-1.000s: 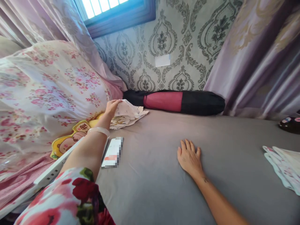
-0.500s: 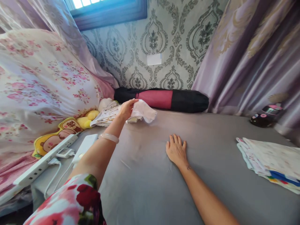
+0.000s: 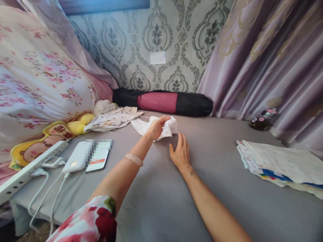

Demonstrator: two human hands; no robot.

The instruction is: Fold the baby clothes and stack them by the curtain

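Note:
A small white cloth (image 3: 171,127), thin and crumpled, lies partly raised above the grey sheet. My left hand (image 3: 156,128) has its fingers closed on it, and part of the cloth spreads out to the left behind the hand. A thin string shows beside it. Just right of the cloth, my right hand (image 3: 180,151) holds nothing; its thumb stands apart from the fingers, and the fingertips come close to the cloth's edge. Whether they touch it I cannot tell. A pile of pale patterned cloths (image 3: 111,118) lies to the left of my left hand.
A black and red rolled bag (image 3: 157,102) lies along the wall. Folded cloths (image 3: 282,161) are stacked at right, near a dark jar (image 3: 262,120). At left are a power strip (image 3: 32,168), a white power bank (image 3: 78,157), a phone (image 3: 98,159), cables and a yellow plush pillow (image 3: 37,149).
My left hand has moved right with the white cloth, away from the pile. My right hand has lifted from lying flat on the sheet and come towards the cloth. The view has shifted, showing the phone.

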